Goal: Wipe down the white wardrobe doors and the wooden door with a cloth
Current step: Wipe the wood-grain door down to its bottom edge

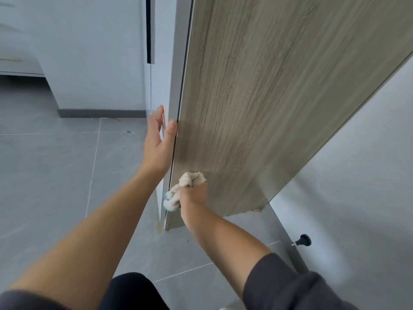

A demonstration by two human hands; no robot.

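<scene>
centre frame, the left hand (pixel 159 139) grips the wooden door's (pixel 257 104) free edge, thumb on its face; below it the right hand (pixel 193 193) clutches a bunched cloth (pixel 190 179) against the door's lower corner.

Home bedroom, white wardrobe (pixel 93 52), wooden door (pixel 268 97), grey floor tiles (pixel 55 175) (wall doorstop (pixel 301 240))

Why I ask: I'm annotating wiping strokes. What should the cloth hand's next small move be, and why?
Probably slide the crumpled beige cloth rightward across the grey-brown wood-grain door. The right hand holds it low beside the door's free edge, the left hand grips that edge, and the broad lower face lies to the right.
</scene>
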